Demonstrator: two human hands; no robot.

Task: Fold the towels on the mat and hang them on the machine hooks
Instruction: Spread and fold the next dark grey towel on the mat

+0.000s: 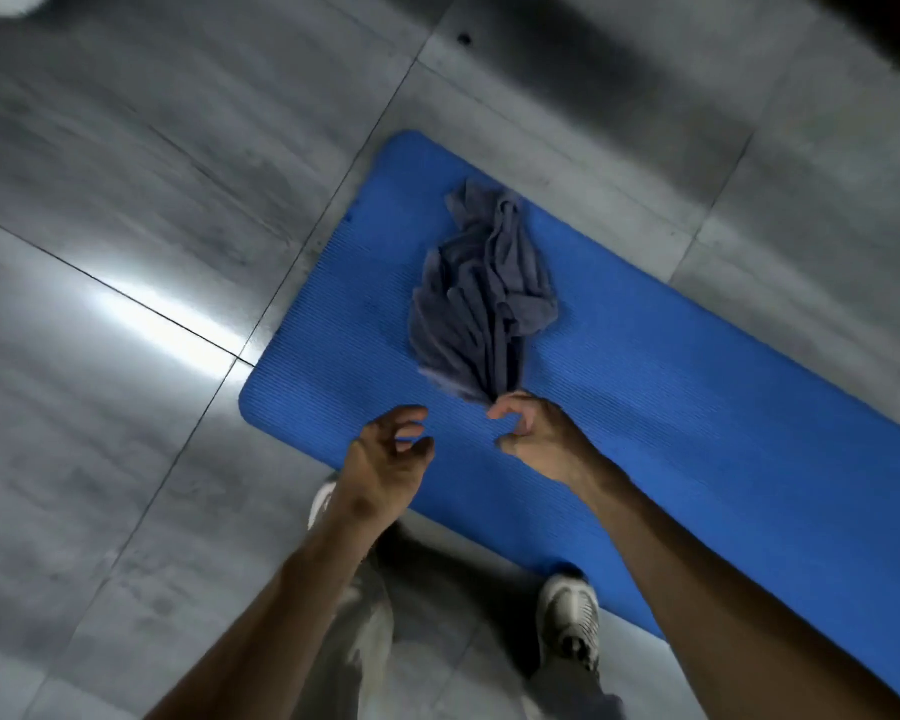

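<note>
A crumpled grey towel (481, 298) lies on the near end of a blue mat (645, 387). Its folds gather to a point at the near side, and there my right hand (533, 439) pinches the tip with curled fingers. My left hand (385, 459) hovers over the mat's near edge a little left of the towel tip, its fingers loosely curled and holding nothing. No machine or hooks are in view.
The mat lies on a grey tiled floor (152, 252) with a bright light reflection at the left. My own legs and grey shoes (567, 615) stand at the mat's near edge. A dark shape fills the top right corner.
</note>
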